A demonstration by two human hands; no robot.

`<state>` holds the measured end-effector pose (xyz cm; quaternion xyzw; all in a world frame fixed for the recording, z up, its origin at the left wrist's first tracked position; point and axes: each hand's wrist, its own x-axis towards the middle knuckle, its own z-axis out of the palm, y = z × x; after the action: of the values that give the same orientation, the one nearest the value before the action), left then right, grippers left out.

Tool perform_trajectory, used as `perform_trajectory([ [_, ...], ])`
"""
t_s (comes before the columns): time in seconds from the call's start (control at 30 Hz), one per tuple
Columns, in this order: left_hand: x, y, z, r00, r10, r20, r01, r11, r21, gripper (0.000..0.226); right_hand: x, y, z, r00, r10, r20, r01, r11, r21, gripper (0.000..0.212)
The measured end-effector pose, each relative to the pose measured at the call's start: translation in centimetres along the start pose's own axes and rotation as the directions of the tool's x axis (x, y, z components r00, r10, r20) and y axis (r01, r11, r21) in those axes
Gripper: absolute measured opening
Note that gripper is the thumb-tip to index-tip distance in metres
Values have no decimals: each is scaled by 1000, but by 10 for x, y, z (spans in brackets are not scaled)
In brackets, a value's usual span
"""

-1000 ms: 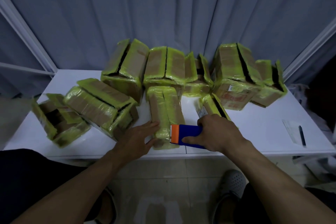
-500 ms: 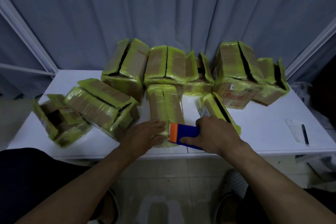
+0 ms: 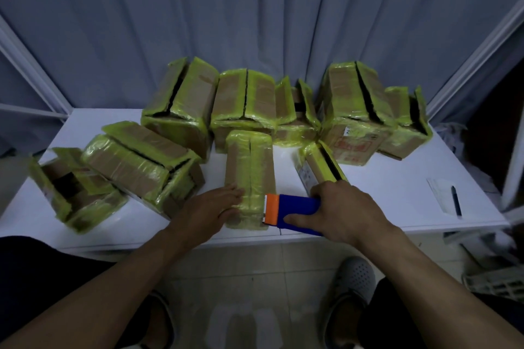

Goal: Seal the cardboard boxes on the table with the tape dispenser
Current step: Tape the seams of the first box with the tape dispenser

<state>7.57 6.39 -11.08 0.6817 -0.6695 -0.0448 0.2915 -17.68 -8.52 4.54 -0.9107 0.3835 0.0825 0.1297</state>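
Cardboard boxes (image 3: pixel 181 110) banded in yellow-green tape are crowding the far half of the white table (image 3: pixel 382 187), most with their top flaps gaping along a dark seam. Nearest me, a narrow box (image 3: pixel 249 161) is lying lengthwise toward the table's front edge, its two flaps meeting down the middle. I am watching the left hand (image 3: pixel 209 207) pressing on this box's near left side, fingers straight and flat, nothing grasped. The right hand (image 3: pixel 343 211) is gripping the blue tape dispenser (image 3: pixel 297 211), thumb along its near face and fingers curled over the far one. The dispenser's orange toothed end is touching the narrow box's near right edge. A smaller box (image 3: pixel 317 161) is sitting just beyond the right hand. Off to the right, a pen (image 3: pixel 456 200) is resting on a slip of paper (image 3: pixel 439 193). Grey curtain (image 3: pixel 255 22) is hanging behind the table.
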Motion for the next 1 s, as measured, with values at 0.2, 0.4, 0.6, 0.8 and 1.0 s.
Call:
perform_trajectory([
  [0.2,-6,1,-15,1000,-2,23,1,1000,24,45,13,-6,18,999,-31,13,31,999,-21,64],
  [0.4,-3,14,-15,996,93,-6,-90,979,182,61,16,-13,28,998,-69,-5,69,997,-19,60],
  [0.6,2,13,5,989,148,-15,-144,981,131,36,14,-11,30,998,-55,-8,55,998,-1,59],
  [0.8,5,4,5,995,103,-2,-103,992,72,31,6,-11,31,999,-50,-6,50,995,82,63],
  [1.0,6,4,2,995,96,17,-96,995,5,38,-8,-11,23,999,-40,-14,41,992,116,57],
])
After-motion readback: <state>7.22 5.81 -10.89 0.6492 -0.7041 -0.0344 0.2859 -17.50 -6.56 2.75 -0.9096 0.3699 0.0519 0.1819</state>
